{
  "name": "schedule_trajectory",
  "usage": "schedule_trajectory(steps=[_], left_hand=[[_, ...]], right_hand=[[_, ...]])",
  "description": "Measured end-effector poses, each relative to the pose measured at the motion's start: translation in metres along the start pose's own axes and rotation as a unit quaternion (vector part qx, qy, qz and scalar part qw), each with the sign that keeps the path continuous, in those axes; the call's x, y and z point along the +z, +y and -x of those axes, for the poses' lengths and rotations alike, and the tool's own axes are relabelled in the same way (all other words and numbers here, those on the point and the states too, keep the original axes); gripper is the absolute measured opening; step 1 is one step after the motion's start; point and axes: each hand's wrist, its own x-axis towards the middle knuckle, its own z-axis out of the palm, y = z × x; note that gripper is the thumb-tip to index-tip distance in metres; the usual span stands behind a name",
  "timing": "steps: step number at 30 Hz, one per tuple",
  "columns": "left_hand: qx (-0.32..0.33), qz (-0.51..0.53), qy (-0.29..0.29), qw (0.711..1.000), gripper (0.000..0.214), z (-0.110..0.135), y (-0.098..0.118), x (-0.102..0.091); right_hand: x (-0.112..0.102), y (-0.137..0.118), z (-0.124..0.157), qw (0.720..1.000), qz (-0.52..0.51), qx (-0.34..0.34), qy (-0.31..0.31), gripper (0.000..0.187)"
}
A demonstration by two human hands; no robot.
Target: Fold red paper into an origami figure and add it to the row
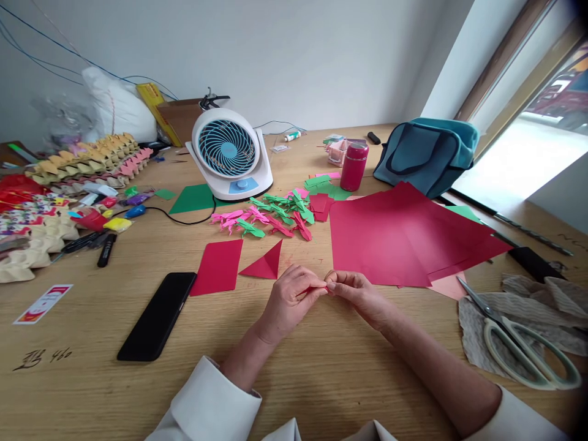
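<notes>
My left hand and my right hand meet above the table, fingertips pinched on a small piece of red paper. Most of that piece is hidden by the fingers. Just beyond my left hand lies a folded red paper triangle, with a flat red paper rectangle to its left. Farther back is a pile of folded paper figures in pink, green and red. Small red paper pieces lie at the pile's right, and large red sheets spread beyond my right hand.
A black phone lies at left. Scissors rest on a grey cloth at right. Behind stand a white fan, its cord crossing the table, a red flask and a blue bag. Paper crafts crowd the far left.
</notes>
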Motion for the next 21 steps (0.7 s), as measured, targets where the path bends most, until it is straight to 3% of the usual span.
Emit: schedule_trajectory(steps=[11,21], left_hand=[[-0.017,0.02,0.009,1.0,0.004,0.0009,-0.0002,0.0007],[-0.08,0.089,0.024,0.993,0.005,-0.0015,0.0004,0.0052]], right_hand=[[-0.0042,0.0002,-0.0018,1.0,-0.003,0.015,0.004,0.035],[-0.005,-0.0025,-0.0023,1.0,0.014,0.023,-0.007,0.037]])
